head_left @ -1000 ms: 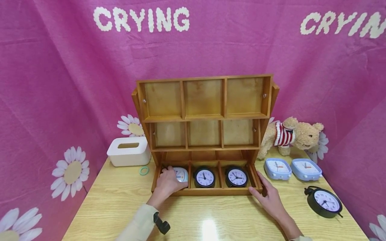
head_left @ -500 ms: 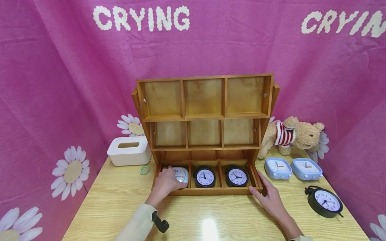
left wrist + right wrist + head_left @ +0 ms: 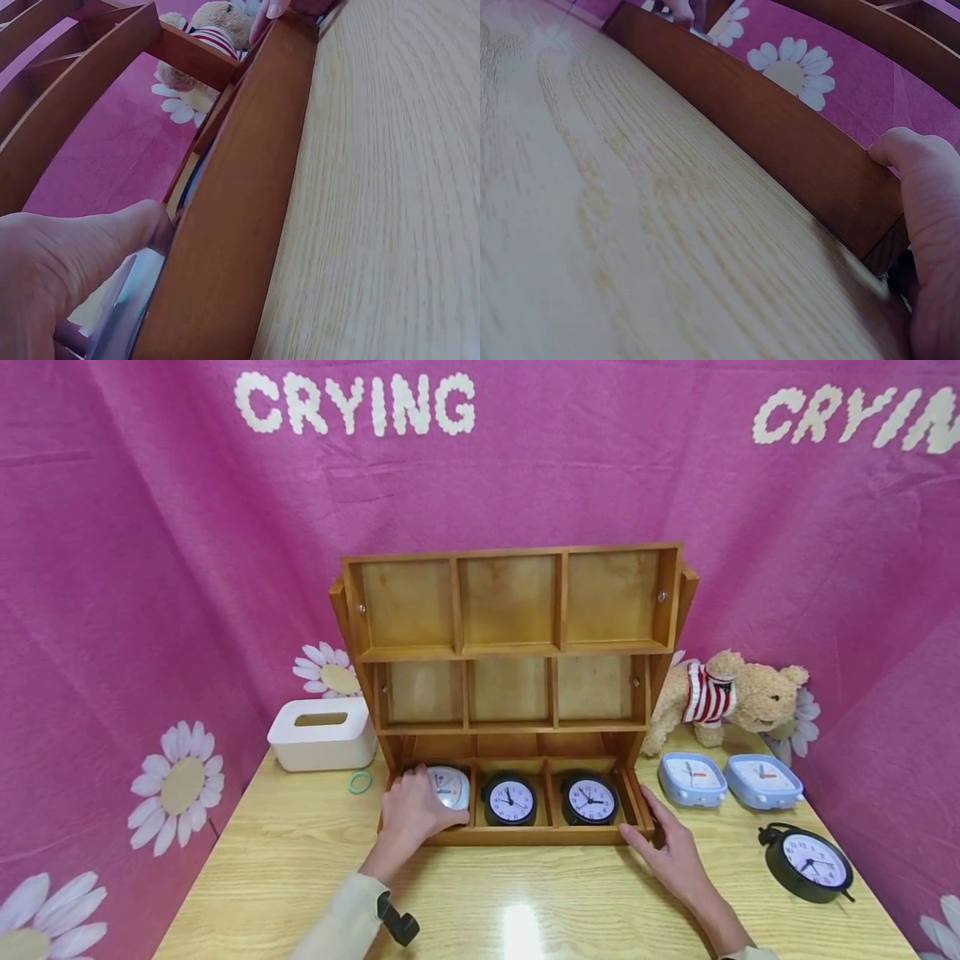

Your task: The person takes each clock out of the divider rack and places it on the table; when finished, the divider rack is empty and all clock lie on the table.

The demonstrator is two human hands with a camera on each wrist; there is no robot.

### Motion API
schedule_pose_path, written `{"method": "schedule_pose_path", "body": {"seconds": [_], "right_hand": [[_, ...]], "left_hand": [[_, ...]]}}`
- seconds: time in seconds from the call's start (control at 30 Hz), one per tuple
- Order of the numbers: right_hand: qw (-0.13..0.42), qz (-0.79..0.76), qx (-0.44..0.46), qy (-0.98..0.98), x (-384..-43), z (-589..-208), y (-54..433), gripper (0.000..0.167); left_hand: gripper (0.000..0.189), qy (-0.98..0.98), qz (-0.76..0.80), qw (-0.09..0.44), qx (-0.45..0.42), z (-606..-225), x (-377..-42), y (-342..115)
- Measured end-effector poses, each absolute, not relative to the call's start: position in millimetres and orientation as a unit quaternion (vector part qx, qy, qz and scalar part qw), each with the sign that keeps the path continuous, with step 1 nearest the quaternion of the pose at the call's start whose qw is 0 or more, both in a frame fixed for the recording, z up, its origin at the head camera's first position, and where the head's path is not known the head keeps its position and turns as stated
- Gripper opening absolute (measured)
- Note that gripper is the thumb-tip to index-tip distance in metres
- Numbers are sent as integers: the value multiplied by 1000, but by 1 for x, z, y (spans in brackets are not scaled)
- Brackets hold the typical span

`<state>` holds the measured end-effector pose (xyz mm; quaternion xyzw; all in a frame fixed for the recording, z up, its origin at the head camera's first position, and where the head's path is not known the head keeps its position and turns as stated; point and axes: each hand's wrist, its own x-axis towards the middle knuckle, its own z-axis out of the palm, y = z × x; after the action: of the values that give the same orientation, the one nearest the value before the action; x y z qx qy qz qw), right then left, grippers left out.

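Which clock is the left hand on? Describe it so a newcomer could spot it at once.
Find the wooden shelf in front of the pink backdrop, then its bottom row. The pale clock is in the leftmost compartment, partly covered by the left hand. Its pale colour sets it apart from the two black clocks in the neighbouring compartments.

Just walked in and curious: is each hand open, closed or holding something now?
Left hand: holding the pale blue clock.
Right hand: gripping the wooden shelf by its front corner.
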<state>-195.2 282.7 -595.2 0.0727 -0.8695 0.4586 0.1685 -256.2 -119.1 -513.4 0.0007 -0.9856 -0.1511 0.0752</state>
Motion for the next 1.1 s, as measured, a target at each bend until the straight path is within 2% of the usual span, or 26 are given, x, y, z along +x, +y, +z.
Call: {"method": "schedule_pose_path", "body": {"seconds": [0.3,0.87,1.1], "right_hand": [[168,457,72,-870,-196,-595,283,74],[162,453,63,-874,-196,-597,283,74],[167,449,67,-876,-197,-596,283,75]], "left_hand": [[98,-964,-225,142,-19,-512,-249,-127],[102,-932,-324,161,11,-500,-216,-164],[94,-930,-328,162,33,-501,-207,-189]]}}
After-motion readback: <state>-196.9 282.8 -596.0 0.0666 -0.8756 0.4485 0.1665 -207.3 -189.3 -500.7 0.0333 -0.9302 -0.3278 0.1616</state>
